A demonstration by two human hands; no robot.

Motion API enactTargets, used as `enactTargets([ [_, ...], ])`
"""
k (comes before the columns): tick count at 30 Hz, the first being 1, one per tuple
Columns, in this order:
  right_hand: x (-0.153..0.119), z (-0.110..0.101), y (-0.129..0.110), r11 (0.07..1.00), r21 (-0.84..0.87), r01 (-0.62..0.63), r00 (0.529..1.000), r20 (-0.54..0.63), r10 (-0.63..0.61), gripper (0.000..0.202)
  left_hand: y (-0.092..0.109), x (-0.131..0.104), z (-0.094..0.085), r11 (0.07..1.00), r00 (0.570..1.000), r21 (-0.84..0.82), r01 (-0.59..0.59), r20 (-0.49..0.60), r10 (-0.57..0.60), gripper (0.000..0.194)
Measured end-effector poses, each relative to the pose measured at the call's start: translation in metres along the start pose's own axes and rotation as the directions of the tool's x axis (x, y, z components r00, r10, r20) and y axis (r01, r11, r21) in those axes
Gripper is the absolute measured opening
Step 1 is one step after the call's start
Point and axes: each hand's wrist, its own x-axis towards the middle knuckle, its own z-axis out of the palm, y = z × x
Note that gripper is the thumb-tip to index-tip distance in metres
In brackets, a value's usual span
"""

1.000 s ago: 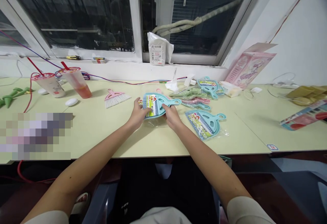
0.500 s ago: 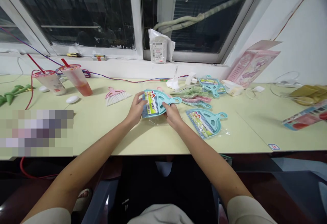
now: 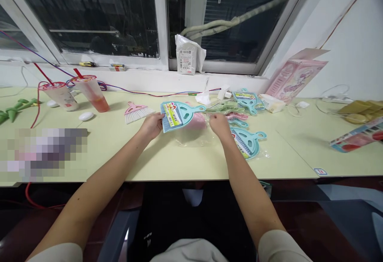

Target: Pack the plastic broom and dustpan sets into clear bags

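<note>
My left hand (image 3: 153, 125) pinches the bristle end of a light blue dustpan-and-brush set (image 3: 174, 115) with a printed label card, tilted above the table. Its handle points right. My right hand (image 3: 220, 126) is closed to the right of that handle, on what looks like the edge of a clear plastic bag (image 3: 193, 141) stretching below the set. Behind the set lies a pink dustpan (image 3: 196, 121), partly hidden. Another blue dustpan set (image 3: 247, 141) in clear wrap rests beside my right forearm, which covers part of it. A pink hand brush (image 3: 137, 112) with white bristles lies left.
Farther back are more wrapped sets (image 3: 247, 99) and green ones (image 3: 224, 107). Two drink cups (image 3: 93, 94) with red straws stand at the left, near a white mouse-shaped object (image 3: 86, 116). A pink box (image 3: 297, 74) leans at the right. Cables run along the wall.
My right hand has left the dustpan handle and moved right, and the clear bag now spreads toward it. My left hand has shifted slightly left with the set, uncovering the pink dustpan.
</note>
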Motion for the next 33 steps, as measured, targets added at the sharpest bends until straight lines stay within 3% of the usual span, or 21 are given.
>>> enactTargets([
  [2,0.000,-0.001,0.007,0.966,-0.257,-0.017,1.000,-0.002,0.017,0.024,0.004,0.005,-0.006,1.000,1.000,0.007,-0.012,-0.024,0.012,0.034],
  [5,-0.002,0.007,0.008,0.887,-0.461,-0.036,0.997,0.049,0.065,0.025,0.007,0.010,-0.013,1.000,0.998,0.015,-0.015,-0.061,0.016,0.036],
  [10,-0.004,0.018,0.003,0.797,-0.604,-0.020,0.991,0.092,0.095,0.021,0.007,0.016,-0.021,1.000,0.996,0.010,-0.018,-0.083,0.019,0.031],
  [13,-0.006,0.020,0.004,0.814,-0.581,-0.004,0.993,0.091,0.069,0.022,0.007,0.017,-0.022,1.000,0.996,0.019,-0.023,-0.085,0.024,0.028],
  [16,-0.007,0.023,0.007,0.867,-0.499,0.003,0.993,0.104,0.056,0.033,0.006,0.013,-0.018,0.999,0.998,0.032,-0.013,-0.067,0.015,0.028],
  [19,-0.005,0.029,0.010,0.917,-0.399,-0.014,0.987,0.141,0.076,0.026,0.003,0.008,-0.013,0.999,0.999,0.050,-0.009,-0.050,0.012,0.027],
  [24,0.000,0.029,0.013,0.994,0.007,-0.113,0.978,0.178,0.110,0.020,0.000,0.001,-0.005,0.998,0.999,0.066,-0.009,-0.033,0.011,0.025],
  [29,0.006,0.016,0.008,0.877,0.445,-0.178,0.982,0.129,0.134,0.012,0.012,0.001,-0.007,0.998,0.998,0.063,0.008,-0.058,-0.005,0.028],
  [33,0.013,-0.003,0.005,0.755,0.633,-0.175,0.980,0.033,0.199,0.012,0.023,0.007,-0.019,0.997,0.998,0.077,0.008,-0.070,-0.003,0.029],
])
